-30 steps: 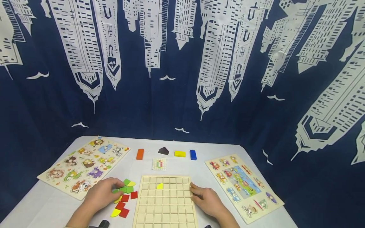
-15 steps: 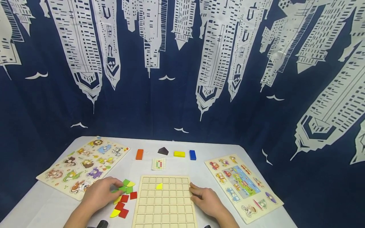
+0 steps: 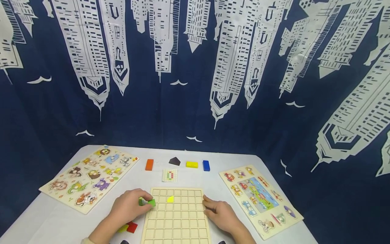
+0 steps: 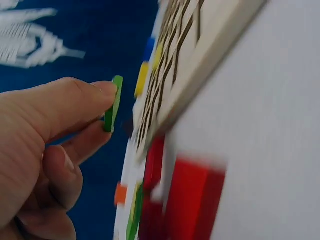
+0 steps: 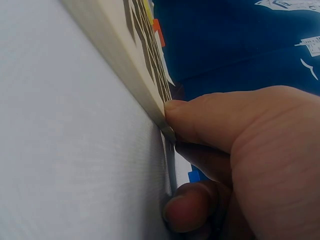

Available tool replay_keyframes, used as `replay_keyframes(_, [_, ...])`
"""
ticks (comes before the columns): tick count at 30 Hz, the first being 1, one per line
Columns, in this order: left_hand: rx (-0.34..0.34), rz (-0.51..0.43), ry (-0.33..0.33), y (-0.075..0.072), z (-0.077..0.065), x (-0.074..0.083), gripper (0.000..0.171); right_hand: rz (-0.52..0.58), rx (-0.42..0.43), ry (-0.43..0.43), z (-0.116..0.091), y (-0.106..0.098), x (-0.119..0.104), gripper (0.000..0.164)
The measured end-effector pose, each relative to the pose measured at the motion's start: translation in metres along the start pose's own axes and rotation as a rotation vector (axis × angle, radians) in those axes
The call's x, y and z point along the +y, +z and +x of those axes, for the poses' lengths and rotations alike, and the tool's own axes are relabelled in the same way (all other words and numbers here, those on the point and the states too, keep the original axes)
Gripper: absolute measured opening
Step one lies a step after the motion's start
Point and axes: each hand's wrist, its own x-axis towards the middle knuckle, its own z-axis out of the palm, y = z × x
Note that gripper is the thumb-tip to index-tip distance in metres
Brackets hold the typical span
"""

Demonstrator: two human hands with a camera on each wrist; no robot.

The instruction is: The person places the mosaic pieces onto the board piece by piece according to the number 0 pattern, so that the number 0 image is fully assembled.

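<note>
My left hand (image 3: 129, 205) pinches a green tile (image 4: 114, 102) between thumb and forefinger, at the left edge of the wooden grid board (image 3: 176, 215). In the left wrist view that tile is held on edge, up off the table. A yellow quarter-round tile (image 3: 170, 199) sits in a cell of the board's upper part. At the board's right edge, my right hand (image 3: 222, 215) holds the rim, thumb against it and other fingers partly hidden. Red tiles (image 4: 195, 195) and another green tile (image 4: 134, 212) lie left of the board, mostly hidden by my left hand in the head view.
A small pattern card (image 3: 170, 175) lies behind the board. Beyond it stand orange (image 3: 149, 165), yellow (image 3: 192, 164) and blue (image 3: 206, 165) blocks and a dark pentagon (image 3: 175, 161). An animal puzzle (image 3: 91, 176) lies left, a vehicle puzzle (image 3: 259, 200) right.
My left hand has moved right from the tile pile to the board's left edge, carrying a green tile. The right hand stays at the board's right edge.
</note>
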Motion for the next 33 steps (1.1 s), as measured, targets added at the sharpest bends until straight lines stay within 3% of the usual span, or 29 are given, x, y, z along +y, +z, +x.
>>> replay_keyframes(11, [-0.026,-0.058,0.182,0.019,0.015,0.042,0.016,-0.004,0.003,-0.004,-0.001,-0.003,0.001,0.042])
replay_keyframes(20, [-0.049,-0.075,0.248,0.044,0.016,0.036,0.01,0.001,0.001,-0.015,0.0,-0.003,0.003,0.042])
replay_keyframes(26, [-0.051,-0.043,0.279,0.047,0.016,0.03,0.009,0.005,0.002,-0.016,0.0,-0.002,0.002,0.042])
replay_keyframes(33, [-0.034,-0.07,0.301,0.048,0.016,0.028,0.008,-0.002,0.008,-0.011,0.0,-0.001,0.001,0.042])
